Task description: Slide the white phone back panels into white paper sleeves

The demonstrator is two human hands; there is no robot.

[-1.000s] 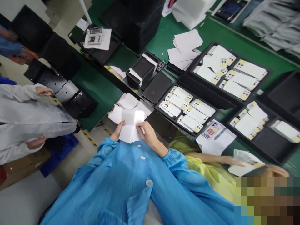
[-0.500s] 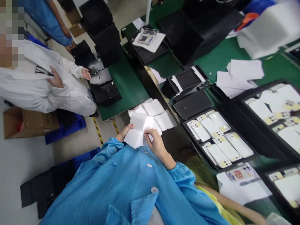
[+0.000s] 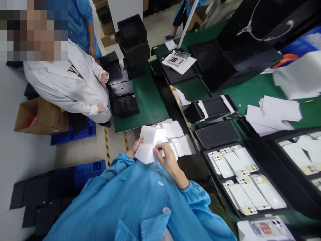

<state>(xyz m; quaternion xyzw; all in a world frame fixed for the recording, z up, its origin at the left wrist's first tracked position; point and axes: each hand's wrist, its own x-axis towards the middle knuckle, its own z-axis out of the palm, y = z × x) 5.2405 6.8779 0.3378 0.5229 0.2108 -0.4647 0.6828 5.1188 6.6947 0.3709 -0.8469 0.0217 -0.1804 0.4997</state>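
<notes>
A small stack of white sheets (image 3: 144, 151), creased across the middle, is held close in front of my blue jacket. My left hand (image 3: 135, 147) grips its left edge, the thumb on top. With bent fingers pressed together, my right hand (image 3: 166, 156) pinches the sheets at their right side. Just beyond them lie more white sheets (image 3: 185, 144) with rounded corners, in loose overlapping piles; my hands partly cover the nearest ones.
To the right, a black tray (image 3: 283, 198) holds several white phone cases (image 3: 247, 197). A dark closed case (image 3: 217, 134) and a calculator (image 3: 176, 59) lie farther along the green table (image 3: 150, 100). A person in a white coat (image 3: 82, 80) stands at left near black panels (image 3: 124, 104).
My view has shifted, so the scene sits lower in it. Both hands keep hold of the sheets with little movement. The person in white has drawn one hand back from the panels and lowered the other.
</notes>
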